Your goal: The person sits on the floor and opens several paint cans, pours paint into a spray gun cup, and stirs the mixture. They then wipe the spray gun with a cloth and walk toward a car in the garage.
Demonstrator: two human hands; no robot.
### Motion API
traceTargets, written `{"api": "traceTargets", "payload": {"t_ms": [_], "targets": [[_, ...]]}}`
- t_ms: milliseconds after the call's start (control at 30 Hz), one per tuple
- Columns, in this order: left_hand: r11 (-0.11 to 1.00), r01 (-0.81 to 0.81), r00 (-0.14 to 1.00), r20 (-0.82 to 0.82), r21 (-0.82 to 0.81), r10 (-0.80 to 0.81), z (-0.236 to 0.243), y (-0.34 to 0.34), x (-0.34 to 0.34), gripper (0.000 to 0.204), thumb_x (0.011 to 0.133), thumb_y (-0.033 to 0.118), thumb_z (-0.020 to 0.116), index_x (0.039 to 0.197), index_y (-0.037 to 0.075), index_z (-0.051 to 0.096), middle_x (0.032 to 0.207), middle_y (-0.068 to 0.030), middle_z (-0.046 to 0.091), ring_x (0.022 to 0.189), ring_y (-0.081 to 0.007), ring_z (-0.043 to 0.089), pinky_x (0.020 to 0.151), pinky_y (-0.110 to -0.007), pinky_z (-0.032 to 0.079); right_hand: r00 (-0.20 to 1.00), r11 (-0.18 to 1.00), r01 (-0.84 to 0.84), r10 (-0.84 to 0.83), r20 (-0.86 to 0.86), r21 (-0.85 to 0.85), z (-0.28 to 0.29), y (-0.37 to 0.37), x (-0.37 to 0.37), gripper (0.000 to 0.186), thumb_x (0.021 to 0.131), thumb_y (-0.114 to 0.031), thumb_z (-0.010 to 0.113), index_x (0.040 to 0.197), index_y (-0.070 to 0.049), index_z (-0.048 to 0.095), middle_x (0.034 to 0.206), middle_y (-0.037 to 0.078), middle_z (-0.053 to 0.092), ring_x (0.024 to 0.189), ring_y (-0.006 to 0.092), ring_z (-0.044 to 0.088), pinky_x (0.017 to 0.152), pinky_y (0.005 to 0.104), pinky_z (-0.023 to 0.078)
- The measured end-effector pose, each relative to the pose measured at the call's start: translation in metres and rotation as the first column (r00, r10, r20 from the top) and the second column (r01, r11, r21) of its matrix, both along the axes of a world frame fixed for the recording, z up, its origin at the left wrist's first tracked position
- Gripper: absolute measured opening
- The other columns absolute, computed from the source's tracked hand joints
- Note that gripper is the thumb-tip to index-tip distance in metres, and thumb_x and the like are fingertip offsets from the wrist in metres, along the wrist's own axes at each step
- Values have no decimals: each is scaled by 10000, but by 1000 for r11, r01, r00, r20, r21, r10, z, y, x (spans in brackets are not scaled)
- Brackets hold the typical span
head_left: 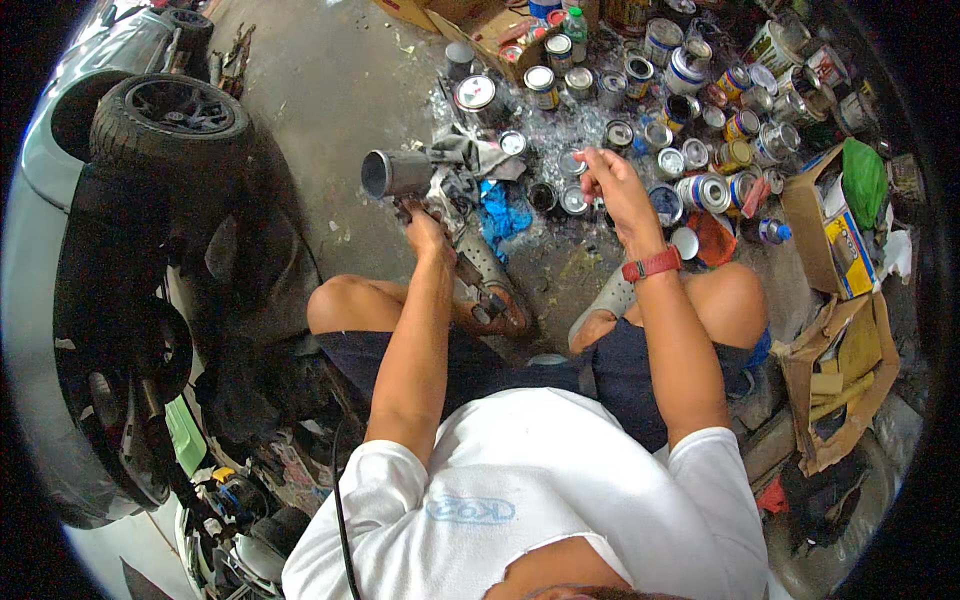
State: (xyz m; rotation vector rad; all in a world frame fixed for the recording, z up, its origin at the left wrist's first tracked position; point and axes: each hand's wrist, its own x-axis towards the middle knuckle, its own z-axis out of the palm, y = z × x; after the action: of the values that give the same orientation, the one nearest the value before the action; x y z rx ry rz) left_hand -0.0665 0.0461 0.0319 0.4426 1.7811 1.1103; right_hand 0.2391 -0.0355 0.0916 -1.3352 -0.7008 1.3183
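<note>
I sit low over a concrete floor with my knees bent. My left hand (425,228) grips the handle of a paint spray gun (412,178) whose round metal cup (388,173) points left. My right hand (605,178) is raised ahead of me, fingers pinched together on something small that I cannot make out. A red watch (652,265) sits on that wrist. A grey rag (478,152) hangs by the gun, and a blue cloth (500,212) lies on the floor below it.
Several open and lidded paint tins (700,190) crowd the floor at the upper right. Cardboard boxes (830,235) stand at the right. A dark scooter body (150,300) and its tyre (170,115) fill the left. Grey sandals (485,265) cover my feet.
</note>
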Motion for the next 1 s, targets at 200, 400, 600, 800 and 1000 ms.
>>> {"api": "traceTargets", "payload": {"t_ms": [200, 400, 600, 800, 1000], "targets": [[999, 14, 999, 49, 32, -16, 18, 7, 1, 587, 1066, 620, 463, 1002, 55, 605, 732, -29, 548, 528, -147, 455, 476, -325, 344, 999, 999, -33, 33, 6, 4, 6, -2, -2, 426, 1086, -415, 573, 1204, -21, 680, 776, -20, 587, 714, 69, 536, 682, 250, 460], [992, 91, 993, 65, 86, -97, 37, 16, 4, 587, 1057, 628, 482, 983, 57, 597, 715, -30, 548, 516, -156, 457, 470, -320, 344, 1000, 999, 20, -19, -14, 32, 8, -3, -5, 378, 1068, -390, 594, 1114, -27, 689, 735, -16, 592, 647, 76, 537, 624, 241, 449], [1000, 0, 999, -34, 22, 1, 25, 25, 9, 581, 1050, 637, 489, 998, 71, 606, 703, -28, 548, 449, -162, 417, 430, -321, 320, 1000, 999, 0, 1, -19, 36, 8, -4, 3, 408, 1083, -393, 586, 1190, -10, 677, 775, -18, 584, 701, 75, 533, 669, 251, 453], [996, 90, 994, -60, -15, -91, 5, -1, -2, 650, 1037, 660, 498, 1017, 24, 628, 734, -44, 575, 518, -160, 489, 462, -336, 359, 988, 983, 147, -140, -66, 107, 24, -3, 23, 366, 1083, -381, 589, 1158, -42, 704, 784, -7, 616, 698, 84, 554, 664, 246, 459], [992, 125, 964, -238, 22, -116, 2, -13, 16, 685, 1044, 629, 505, 1037, -40, 654, 784, -88, 624, 580, -205, 541, 543, -370, 420, 867, 852, 494, -499, -17, 175, 17, -18, 64, 338, 1073, -348, 620, 1156, -35, 721, 851, -14, 640, 743, 76, 587, 706, 231, 501]]}}
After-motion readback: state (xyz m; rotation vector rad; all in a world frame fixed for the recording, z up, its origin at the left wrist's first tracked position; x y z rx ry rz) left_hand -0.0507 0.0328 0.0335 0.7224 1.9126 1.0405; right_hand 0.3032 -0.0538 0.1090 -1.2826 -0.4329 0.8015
